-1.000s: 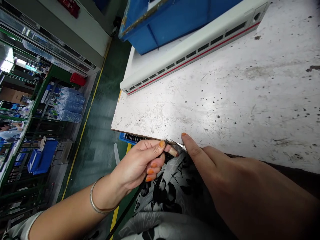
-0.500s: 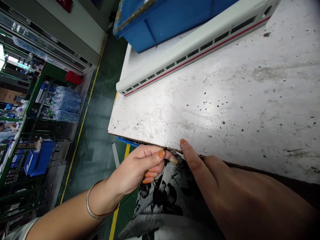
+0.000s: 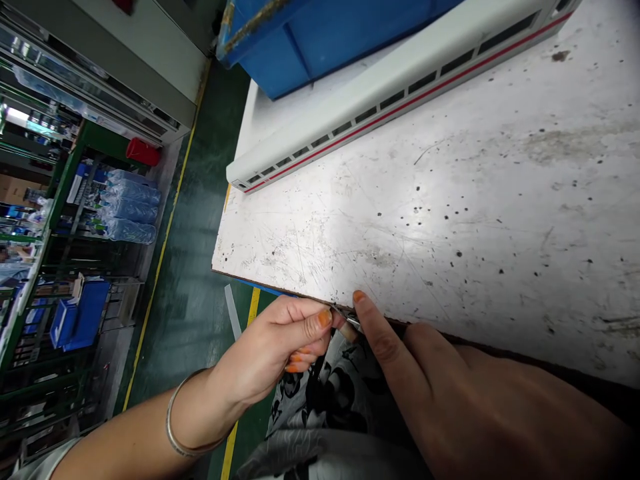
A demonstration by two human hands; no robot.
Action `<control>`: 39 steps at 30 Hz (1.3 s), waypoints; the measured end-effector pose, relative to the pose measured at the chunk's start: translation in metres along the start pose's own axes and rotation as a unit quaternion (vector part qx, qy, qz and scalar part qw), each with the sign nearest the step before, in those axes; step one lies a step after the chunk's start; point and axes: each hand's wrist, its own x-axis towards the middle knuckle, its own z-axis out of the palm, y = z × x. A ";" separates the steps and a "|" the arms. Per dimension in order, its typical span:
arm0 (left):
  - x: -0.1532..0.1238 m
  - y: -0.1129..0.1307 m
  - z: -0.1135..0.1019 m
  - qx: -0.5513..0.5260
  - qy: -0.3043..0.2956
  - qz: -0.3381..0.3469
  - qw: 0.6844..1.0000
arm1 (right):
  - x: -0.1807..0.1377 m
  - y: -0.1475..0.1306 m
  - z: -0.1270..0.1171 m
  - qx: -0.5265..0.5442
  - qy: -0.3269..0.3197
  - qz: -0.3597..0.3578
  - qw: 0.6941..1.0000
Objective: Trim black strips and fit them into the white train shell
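At the worktop point(image 3: 410, 200) edge, the left grip point(image 3: 270, 350) pinches a small knife point(image 3: 351, 325); a slip could nick the right forefinger point(image 3: 373, 327).

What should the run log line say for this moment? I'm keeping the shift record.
left hand: pinches small tan-handled blade | right hand: index fingertip beside blade | place: edge of scratched white worktop

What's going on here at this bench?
A person is working with bare hands at the edge of a scratched white board. Their left hand pinches a small tan-handled tool with a metal tip at that edge, and their right hand has its index finger pressed on the board just beside the tip. Farther along lies a white train-shaped shell with a red stripe, next to a blue crate.
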 end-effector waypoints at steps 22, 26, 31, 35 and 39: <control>0.000 0.004 0.001 -0.007 0.012 -0.008 1.000 | -0.001 0.001 -0.002 -0.004 -0.035 -0.024 0.999; 0.000 0.003 0.000 -0.012 0.009 -0.007 1.000 | -0.002 -0.001 -0.002 -0.006 -0.033 -0.019 0.999; 0.001 0.002 0.000 -0.017 0.007 -0.006 1.000 | -0.001 0.000 -0.004 -0.011 -0.019 -0.014 1.000; 0.002 0.002 0.000 -0.022 0.003 -0.004 1.000 | 0.001 -0.001 -0.006 0.008 -0.033 0.006 0.999; 0.001 0.002 -0.001 -0.025 0.004 -0.002 1.000 | 0.000 0.001 -0.006 0.002 -0.029 -0.017 0.999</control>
